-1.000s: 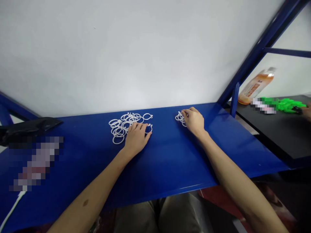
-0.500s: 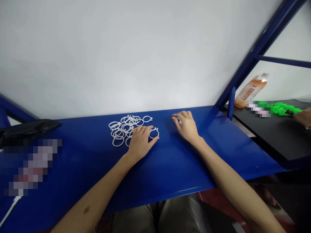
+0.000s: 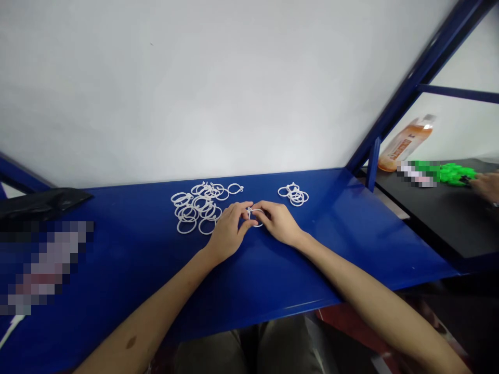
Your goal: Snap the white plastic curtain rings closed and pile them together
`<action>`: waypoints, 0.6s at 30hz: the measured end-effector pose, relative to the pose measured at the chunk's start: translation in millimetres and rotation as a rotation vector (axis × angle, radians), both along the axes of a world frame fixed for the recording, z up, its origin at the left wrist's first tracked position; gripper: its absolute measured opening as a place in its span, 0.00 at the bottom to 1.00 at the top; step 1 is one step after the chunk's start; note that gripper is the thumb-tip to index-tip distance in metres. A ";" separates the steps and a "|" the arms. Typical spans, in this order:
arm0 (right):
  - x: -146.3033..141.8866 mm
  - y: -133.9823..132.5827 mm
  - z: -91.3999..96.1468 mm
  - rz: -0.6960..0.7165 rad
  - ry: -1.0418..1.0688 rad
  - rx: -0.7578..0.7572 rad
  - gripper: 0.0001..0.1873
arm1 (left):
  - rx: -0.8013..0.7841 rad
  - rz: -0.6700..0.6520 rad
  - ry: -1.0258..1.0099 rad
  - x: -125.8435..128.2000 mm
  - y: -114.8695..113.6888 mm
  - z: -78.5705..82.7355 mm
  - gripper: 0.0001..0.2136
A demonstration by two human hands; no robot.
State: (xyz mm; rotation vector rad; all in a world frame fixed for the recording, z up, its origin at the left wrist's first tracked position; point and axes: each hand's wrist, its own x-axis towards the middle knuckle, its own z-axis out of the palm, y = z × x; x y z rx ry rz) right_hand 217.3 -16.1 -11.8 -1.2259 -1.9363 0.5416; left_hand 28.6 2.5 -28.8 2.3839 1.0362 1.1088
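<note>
On the blue table [image 3: 273, 270] my left hand [image 3: 228, 231] and my right hand [image 3: 278, 221] meet at the middle, both pinched on one white plastic ring [image 3: 255, 215]. A loose pile of several white rings [image 3: 197, 205] lies just left of my left hand. A smaller cluster of white rings [image 3: 294, 195] lies behind my right hand, near the wall.
A black object [image 3: 42, 202] lies at the table's far left. On the black table [image 3: 448, 218] to the right stand an orange bottle [image 3: 405, 143] and green parts [image 3: 452, 172]; another person's hand [image 3: 487, 184] reaches there. A blue frame post [image 3: 413, 83] rises at the right.
My right hand left the small cluster and came to the middle. My left hand drew one ring out of the big pile, and both hands now hold it.
</note>
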 end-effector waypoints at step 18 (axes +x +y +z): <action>0.5 -13.5 8.7 0.175 -0.256 0.298 0.17 | -0.017 0.098 -0.026 -7.8 0.8 13.5 0.13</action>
